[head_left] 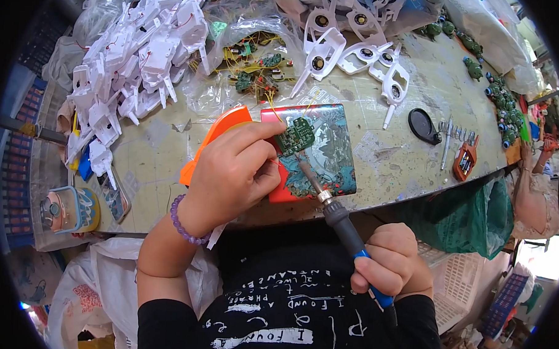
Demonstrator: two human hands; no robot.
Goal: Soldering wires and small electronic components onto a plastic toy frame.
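Observation:
My right hand (pixel 387 259) is wrapped round the blue and black handle of a soldering iron (pixel 342 220). Its metal tip points up and left, reaching the lower edge of a small green circuit board (pixel 298 137). With closed fingers, my left hand (pixel 237 164) holds that board at its left side; the thumb is partly hidden. Thin yellow wires run from the board's top. Beneath it lies a flat red and teal patterned box (pixel 335 161). An orange plastic piece (pixel 222 128) sits beside my left hand, partly covered by it.
White plastic housings (pixel 151 56) are heaped at the far left. A plastic bag of wired boards (pixel 258 69) lies behind my hands. White frames with round speakers (pixel 364 51), a black round cover (pixel 423 125) and an orange battery case (pixel 465 161) lie to the right. Another person's arm (pixel 536 196) shows at the right edge.

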